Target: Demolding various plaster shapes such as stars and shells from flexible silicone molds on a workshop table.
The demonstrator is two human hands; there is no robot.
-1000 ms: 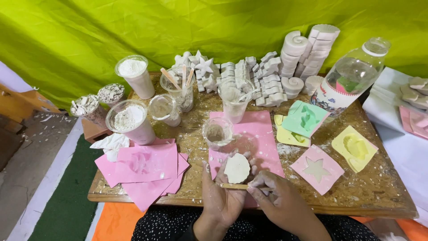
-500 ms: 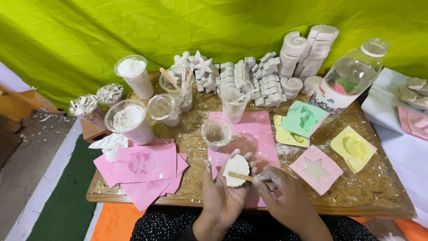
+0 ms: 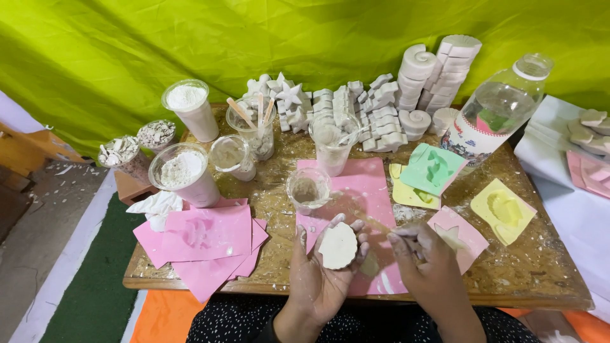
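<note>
left hand cupped palm-up, right hand fingers pinched

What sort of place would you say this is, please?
Probably a small plaster-casting craft table: stacked white cast shapes, rubber moulds, cups of white powder, and a fresh round cast in the left hand.

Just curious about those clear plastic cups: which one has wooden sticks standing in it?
The cup with sticks at the back, between the powder-filled cup and the white star casts.
</note>
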